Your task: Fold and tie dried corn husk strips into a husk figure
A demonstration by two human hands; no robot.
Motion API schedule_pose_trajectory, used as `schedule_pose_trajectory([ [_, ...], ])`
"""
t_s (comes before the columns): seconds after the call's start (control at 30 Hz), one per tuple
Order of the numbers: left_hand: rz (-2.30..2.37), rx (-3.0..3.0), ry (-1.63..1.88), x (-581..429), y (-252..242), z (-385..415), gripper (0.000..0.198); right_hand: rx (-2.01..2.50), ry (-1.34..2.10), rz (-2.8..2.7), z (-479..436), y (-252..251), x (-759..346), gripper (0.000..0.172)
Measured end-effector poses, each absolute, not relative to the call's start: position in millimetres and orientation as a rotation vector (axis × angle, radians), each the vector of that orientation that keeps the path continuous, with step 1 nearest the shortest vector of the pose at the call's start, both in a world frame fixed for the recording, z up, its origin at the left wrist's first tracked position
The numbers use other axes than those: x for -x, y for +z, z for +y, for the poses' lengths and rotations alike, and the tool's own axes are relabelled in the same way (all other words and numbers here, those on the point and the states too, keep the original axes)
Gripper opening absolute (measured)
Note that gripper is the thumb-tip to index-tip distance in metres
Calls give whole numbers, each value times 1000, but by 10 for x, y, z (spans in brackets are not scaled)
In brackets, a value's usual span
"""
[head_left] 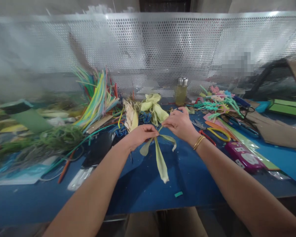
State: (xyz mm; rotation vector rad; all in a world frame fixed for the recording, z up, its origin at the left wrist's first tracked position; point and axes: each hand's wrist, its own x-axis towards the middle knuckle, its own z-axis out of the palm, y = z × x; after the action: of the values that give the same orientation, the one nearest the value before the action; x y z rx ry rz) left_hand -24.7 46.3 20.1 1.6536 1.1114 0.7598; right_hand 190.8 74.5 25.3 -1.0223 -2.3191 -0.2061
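Note:
Pale green leaf strips, joined at the top, hang over the blue table between my hands. Their gathered point is pinched in the fingertips of my left hand. My right hand, with a gold bracelet at the wrist, pinches a short thin green stem just above that point. One strip hangs down long, while shorter ones spread to either side. Behind my hands lies a pale yellow-green crumpled bundle, with dry cream husks to its left.
Colourful pipe cleaners fan upward at the left, near green fibre. Yellow-handled scissors and a purple case lie right. A glass jar stands before a perforated metal panel. A teal scrap is near the front.

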Motion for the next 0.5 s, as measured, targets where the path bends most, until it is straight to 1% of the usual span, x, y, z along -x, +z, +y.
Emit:
schedule_pose_trajectory([
  [0.1,1169,-1786,834,282,200,487,24,1045,-119,-2361,711,240,-1891,18],
  [0.17,1185,-1831,842,309,198,504,29,1018,40,-2379,667,235,-1848,29],
  [0.2,1165,-1831,828,323,199,510,31,1001,135,-2378,642,234,-1818,31],
  [0.3,1043,-1802,763,366,218,513,28,954,408,-2374,579,235,-1724,23],
  [0.4,1017,-1803,742,405,262,511,26,904,604,-2310,554,240,-1678,22],
  [0.47,1080,-1837,855,426,296,518,28,893,650,-2249,553,245,-1680,20],
  [0.5,1143,-1868,977,434,311,523,30,903,641,-2226,555,247,-1687,19],
])
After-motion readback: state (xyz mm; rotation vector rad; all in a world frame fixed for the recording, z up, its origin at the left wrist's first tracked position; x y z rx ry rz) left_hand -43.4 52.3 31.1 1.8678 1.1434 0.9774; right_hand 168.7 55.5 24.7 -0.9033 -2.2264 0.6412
